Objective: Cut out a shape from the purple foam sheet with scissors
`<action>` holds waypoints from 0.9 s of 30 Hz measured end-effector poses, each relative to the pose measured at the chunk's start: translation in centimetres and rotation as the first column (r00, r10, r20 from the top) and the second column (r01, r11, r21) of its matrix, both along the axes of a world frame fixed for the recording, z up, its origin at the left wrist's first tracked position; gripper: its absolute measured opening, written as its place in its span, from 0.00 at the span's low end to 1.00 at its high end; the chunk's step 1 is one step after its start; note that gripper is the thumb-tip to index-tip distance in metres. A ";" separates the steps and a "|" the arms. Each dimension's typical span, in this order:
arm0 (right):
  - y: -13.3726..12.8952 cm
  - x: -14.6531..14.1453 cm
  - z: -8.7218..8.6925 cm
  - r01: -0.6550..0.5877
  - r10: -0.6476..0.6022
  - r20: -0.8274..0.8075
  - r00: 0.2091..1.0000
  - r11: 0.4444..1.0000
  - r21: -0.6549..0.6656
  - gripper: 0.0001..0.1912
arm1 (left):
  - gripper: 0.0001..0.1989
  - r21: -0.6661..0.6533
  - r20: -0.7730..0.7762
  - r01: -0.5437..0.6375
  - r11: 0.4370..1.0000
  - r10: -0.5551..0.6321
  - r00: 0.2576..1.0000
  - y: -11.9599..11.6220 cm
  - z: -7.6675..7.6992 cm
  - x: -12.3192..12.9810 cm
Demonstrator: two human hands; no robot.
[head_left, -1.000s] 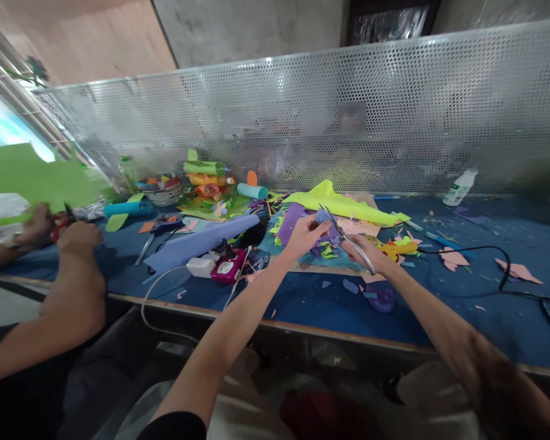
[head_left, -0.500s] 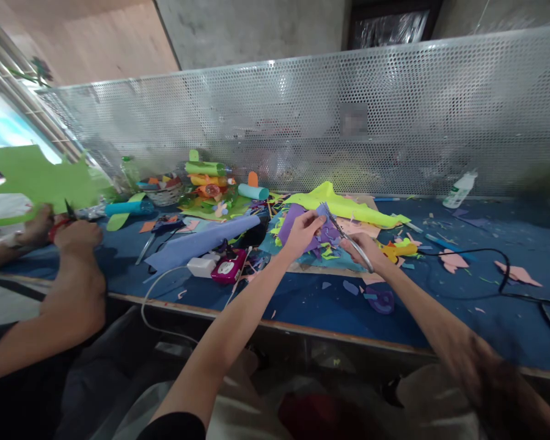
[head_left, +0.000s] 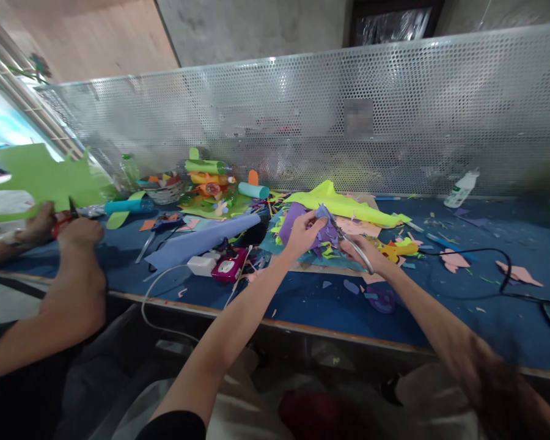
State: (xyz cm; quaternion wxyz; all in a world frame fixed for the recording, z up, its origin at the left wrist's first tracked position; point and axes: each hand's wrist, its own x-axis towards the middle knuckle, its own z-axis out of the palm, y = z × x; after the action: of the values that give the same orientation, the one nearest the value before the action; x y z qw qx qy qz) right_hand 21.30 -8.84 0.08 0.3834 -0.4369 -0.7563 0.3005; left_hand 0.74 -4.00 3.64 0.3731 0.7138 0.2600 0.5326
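Observation:
Pinched in my left hand (head_left: 306, 230) is a small piece of blue-violet paper (head_left: 321, 212). My right hand (head_left: 363, 251) grips a pair of metal scissors (head_left: 358, 249), whose blades lie against that paper's right side. Below both hands spreads a heap of purple sheets (head_left: 292, 221) with violet and lime scraps. Just behind it lies a lime-yellow paper shark shape (head_left: 343, 205). Some of the blades and the paper's lower part are hidden by my fingers.
At left a co-worker's hands (head_left: 80, 235) hold red-handled scissors and green paper (head_left: 46, 177). Nearby are a rolled blue sheet (head_left: 206, 241), a magenta box (head_left: 229, 266) with a white plug, a basket (head_left: 165, 192), a glue bottle (head_left: 461, 188), a yellow glue gun (head_left: 396, 249) and its black cable.
The small paper has turned slightly in my left hand, and the scissor blades have shifted a little against it. The co-worker's hands have barely moved.

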 end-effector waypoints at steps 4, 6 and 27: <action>-0.2 0.1 0.0 -0.028 0.028 -0.010 1.000 1.000 -0.008 0.29 | 0.18 -0.005 -0.054 0.037 0.999 -0.037 0.998 -0.1 0.0 0.0; -0.3 0.2 0.0 -0.027 0.027 -0.007 1.000 1.000 -0.006 0.28 | 0.18 -0.014 -0.070 0.048 0.999 -0.049 0.996 -0.1 0.0 -0.1; -0.3 0.3 0.4 0.056 -0.059 0.061 0.996 0.997 0.046 0.29 | 0.18 0.014 -0.221 0.022 1.000 -0.018 0.975 -0.4 0.8 -0.6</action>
State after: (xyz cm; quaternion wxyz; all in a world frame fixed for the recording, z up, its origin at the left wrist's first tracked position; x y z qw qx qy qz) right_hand 21.57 -9.11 0.52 0.3775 -0.4591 -0.7614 0.2589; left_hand 0.10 -4.41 4.47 0.3415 0.7741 0.2882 0.4485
